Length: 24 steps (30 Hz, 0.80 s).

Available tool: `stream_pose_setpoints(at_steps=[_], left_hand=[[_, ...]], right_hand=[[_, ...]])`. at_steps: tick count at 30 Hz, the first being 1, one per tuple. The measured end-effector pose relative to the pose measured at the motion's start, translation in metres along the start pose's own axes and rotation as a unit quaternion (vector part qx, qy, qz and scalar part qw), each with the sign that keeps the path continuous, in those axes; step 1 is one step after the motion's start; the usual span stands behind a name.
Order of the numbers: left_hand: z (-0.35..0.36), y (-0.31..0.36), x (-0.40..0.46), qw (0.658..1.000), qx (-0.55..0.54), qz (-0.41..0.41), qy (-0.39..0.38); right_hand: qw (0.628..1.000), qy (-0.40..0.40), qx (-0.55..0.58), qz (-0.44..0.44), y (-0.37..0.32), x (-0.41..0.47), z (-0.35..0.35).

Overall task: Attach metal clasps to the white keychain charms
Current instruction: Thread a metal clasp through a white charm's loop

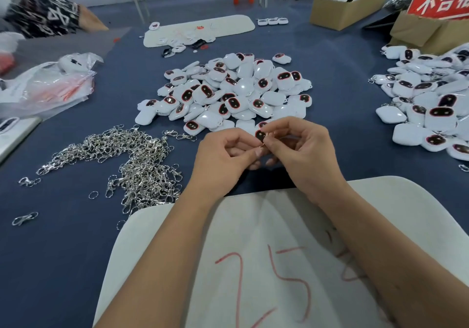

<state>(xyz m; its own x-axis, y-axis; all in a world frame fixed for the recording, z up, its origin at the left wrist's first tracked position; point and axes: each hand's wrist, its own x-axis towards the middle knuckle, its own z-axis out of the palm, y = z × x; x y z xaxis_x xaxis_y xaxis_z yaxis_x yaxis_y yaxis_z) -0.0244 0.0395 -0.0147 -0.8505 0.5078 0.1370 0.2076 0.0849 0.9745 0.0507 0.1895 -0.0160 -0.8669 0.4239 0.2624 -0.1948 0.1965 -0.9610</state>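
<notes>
My left hand point(223, 155) and my right hand point(302, 152) meet above the blue table, just in front of a heap of white charms point(228, 91) with dark red-rimmed ovals. Between the fingertips sits one white charm point(260, 135), pinched from both sides. A small bit of metal shows at its lower edge; whether it is a clasp I cannot tell. A big tangle of silver metal clasps point(132, 160) lies to the left of my left hand.
A second heap of charms point(431, 104) lies at the right. A white mat point(253, 251) marked 25 lies under my forearms. Plastic bags point(48, 84) lie at the left, cardboard boxes point(347, 5) at the back right, another white mat point(200, 29) farther back.
</notes>
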Motion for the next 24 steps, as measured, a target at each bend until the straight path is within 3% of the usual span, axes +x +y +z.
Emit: stream_pose_setpoints(at_steps=[6, 9, 15, 20, 24], left_hand=[[0.000, 0.002, 0.003, 0.996, -0.048, 0.002, 0.074], [0.001, 0.005, 0.004, 0.987, -0.096, 0.005, 0.130], [-0.002, 0.002, 0.005, 0.969, -0.068, 0.003, 0.238], [-0.003, -0.001, 0.007, 0.967, -0.068, -0.031, 0.242], [-0.002, 0.001, 0.007, 0.981, -0.079, -0.045, 0.171]], right_hand=[[0.998, 0.045, -0.036, -0.013, 0.002, 0.001, 0.001], [0.982, 0.055, -0.167, -0.063, 0.002, 0.000, 0.002], [0.885, -0.118, -0.435, -0.117, 0.001, -0.003, 0.013], [0.913, -0.064, -0.391, -0.100, 0.000, -0.005, 0.011], [0.924, -0.024, -0.378, -0.057, 0.000, -0.005, 0.012]])
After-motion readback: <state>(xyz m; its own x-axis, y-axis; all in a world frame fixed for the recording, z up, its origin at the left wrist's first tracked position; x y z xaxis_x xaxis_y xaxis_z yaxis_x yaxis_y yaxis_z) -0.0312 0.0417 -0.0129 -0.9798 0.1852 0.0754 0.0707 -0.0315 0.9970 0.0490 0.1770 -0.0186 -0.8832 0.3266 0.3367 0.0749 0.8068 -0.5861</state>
